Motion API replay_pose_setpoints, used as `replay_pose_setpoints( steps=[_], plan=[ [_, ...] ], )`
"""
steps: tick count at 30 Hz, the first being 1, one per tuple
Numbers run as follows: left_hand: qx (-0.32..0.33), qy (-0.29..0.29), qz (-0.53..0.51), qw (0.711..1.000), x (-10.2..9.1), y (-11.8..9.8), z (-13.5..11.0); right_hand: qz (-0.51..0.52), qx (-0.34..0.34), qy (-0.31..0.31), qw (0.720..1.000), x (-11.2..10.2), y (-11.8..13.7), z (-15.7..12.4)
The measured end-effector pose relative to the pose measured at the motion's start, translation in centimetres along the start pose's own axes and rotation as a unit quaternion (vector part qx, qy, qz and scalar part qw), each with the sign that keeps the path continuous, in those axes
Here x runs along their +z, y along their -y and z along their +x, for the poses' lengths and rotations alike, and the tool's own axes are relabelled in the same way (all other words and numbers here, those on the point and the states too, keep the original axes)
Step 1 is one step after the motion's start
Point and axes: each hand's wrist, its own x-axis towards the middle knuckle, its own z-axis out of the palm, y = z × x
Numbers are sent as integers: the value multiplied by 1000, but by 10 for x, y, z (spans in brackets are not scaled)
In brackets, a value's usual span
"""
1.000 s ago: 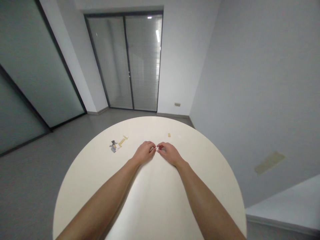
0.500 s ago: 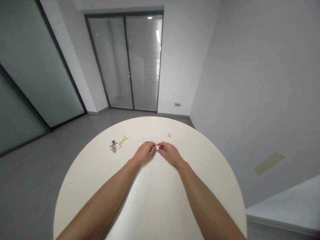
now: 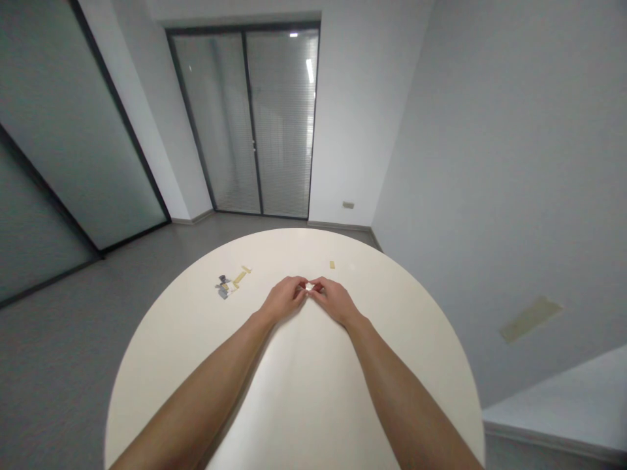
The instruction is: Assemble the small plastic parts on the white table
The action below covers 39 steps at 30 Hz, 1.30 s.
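My left hand (image 3: 285, 297) and my right hand (image 3: 333, 299) meet fingertip to fingertip over the middle of a round cream table (image 3: 294, 391). Both are curled into a pinch on a tiny pale piece (image 3: 309, 286) held between them; it is too small to make out in detail. My forearms stretch in from the near edge of the table.
A small cluster of grey and tan pieces (image 3: 229, 283) lies on the table to the left of my hands. A single tan piece (image 3: 332, 264) lies beyond my right hand. Past the table are a grey floor, glass doors (image 3: 255, 124) with blinds, and white walls.
My fingertips have closed together on the small pale piece; the red-tinted spot by my right fingers a second ago no longer shows. My arms have barely moved.
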Motion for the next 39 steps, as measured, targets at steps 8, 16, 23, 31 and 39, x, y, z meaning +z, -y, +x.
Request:
replay_pose_setpoints(
  steps=[8, 16, 23, 31, 39],
  plan=[
    [4, -2, -2, 1000, -1, -1, 0, -3, -1, 0, 1000, 0, 0, 0],
    [-11, -20, 16, 1000, -2, -2, -1, -9, -21, -4, 1000, 0, 1, 1],
    [-17, -15, 13, 1000, -3, -2, -2, -18, -20, -12, 1000, 1, 0, 1],
    [-23, -17, 18, 999, -1, 0, -1, -26, -2, -18, 1000, 1, 0, 1],
    [-22, -10, 9, 1000, -3, -2, -2, -17, 0, -17, 1000, 3, -2, 1]
  ],
)
